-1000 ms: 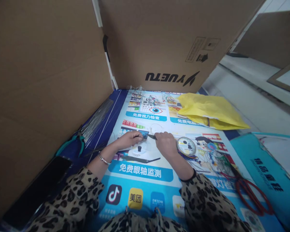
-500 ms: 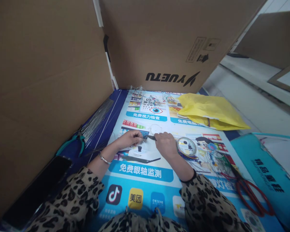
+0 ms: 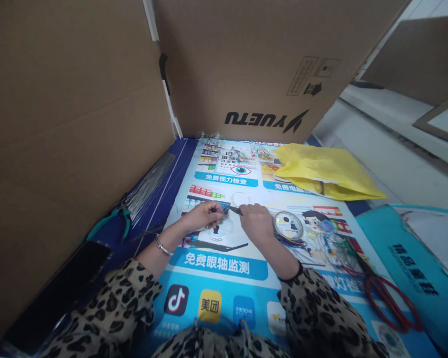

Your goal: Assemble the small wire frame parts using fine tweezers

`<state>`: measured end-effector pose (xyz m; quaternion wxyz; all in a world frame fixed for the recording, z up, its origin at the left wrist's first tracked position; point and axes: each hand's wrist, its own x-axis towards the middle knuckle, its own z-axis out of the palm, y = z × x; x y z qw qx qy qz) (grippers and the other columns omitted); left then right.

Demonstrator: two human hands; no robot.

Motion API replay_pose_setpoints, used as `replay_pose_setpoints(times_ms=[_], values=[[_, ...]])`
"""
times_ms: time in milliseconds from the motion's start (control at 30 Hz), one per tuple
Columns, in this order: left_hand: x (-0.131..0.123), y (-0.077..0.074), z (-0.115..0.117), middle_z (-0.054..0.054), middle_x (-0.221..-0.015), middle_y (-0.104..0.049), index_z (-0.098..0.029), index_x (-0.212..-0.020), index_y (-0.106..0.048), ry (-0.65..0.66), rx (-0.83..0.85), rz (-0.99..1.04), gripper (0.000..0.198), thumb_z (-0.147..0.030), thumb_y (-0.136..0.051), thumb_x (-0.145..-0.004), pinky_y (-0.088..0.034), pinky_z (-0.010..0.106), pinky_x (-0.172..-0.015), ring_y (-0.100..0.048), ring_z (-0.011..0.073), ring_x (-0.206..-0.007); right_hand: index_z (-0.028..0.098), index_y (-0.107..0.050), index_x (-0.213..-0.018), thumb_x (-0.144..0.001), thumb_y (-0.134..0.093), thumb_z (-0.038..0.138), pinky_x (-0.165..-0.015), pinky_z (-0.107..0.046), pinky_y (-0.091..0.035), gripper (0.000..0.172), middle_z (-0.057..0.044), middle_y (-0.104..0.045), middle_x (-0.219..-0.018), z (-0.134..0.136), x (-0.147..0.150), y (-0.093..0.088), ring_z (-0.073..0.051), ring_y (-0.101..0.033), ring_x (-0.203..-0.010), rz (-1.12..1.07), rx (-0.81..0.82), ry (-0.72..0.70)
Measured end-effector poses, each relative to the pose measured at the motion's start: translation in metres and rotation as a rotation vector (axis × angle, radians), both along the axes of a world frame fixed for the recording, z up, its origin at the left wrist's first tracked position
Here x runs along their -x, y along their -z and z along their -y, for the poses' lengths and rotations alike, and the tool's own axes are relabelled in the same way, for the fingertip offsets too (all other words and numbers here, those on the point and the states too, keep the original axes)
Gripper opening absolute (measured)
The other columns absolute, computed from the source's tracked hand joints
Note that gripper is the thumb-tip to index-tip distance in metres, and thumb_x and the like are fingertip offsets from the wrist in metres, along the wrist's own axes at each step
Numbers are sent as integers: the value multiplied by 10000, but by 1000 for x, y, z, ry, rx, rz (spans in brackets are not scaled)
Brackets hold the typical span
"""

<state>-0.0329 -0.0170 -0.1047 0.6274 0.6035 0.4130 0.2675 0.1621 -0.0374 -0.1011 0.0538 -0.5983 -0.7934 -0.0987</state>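
Observation:
My left hand [image 3: 208, 216] is closed in a pinch above the printed poster sheet [image 3: 224, 293]. A fine clear strand seems to loop below its fingertips, too thin to make out well. My right hand [image 3: 257, 223] is a fist around a slim dark pointed tool [image 3: 234, 210], whose tip points left at the pinching fingers. Whether the tip touches what the left hand pinches, I cannot tell. To the right of my right hand lies a round spool [image 3: 288, 225] with coloured strands beside it. A dark thin strip [image 3: 216, 245] lies below both hands.
Cardboard walls stand at the left [image 3: 78, 89] and back [image 3: 246, 64]. Teal-handled pliers [image 3: 125, 221], a bundle of thin wires [image 3: 149, 186] and a black phone [image 3: 59, 293] lie left. On the right are a yellow bag [image 3: 324, 169], red-handled scissors [image 3: 392, 303] and a turquoise bag [image 3: 403, 258].
My left hand has shifted slightly right, closer to the tool tip. The right hand stays almost in place, still gripping the dark tool.

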Motion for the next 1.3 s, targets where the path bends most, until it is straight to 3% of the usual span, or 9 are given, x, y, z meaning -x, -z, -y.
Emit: replay_pose_setpoints(times_ms=[200, 467, 1000, 1300], values=[[1, 0, -2, -2, -621, -567, -128, -847, -547, 10, -4, -75, 189, -300, -526, -772, -399, 194, -471, -548, 82, -493, 203, -600, -877, -829, -447, 251, -656, -294, -256, 167, -48, -634, -785, -2, 1, -1, -177, -518, -780, -34, 57, 20], [0, 2, -2, 14, -637, -569, -120, -853, -606, 58, -140, -151, 248, -337, -507, -782, -403, 198, -455, -559, 96, -507, 212, -601, -908, -821, -459, 254, -661, -286, -261, 171, -44, -639, -803, -2, 1, 0, -172, -518, -786, -34, 67, 19], [2, 2, 0, 2, -618, -570, -150, -784, -477, 71, -60, -46, 183, -330, -509, -793, -396, 193, -468, -552, 91, -514, 185, -598, -847, -809, -448, 203, -670, -317, -221, 155, -65, -605, -748, 0, -4, -1, -191, -470, -775, 7, -92, -2], [1, 2, 0, -7, -601, -571, -147, -809, -478, 19, -47, -38, 160, -302, -510, -789, -390, 197, -461, -534, 82, -477, 180, -586, -822, -816, -441, 191, -670, -323, -222, 146, -65, -603, -741, 1, -4, -1, -193, -472, -775, 12, -78, -7]])
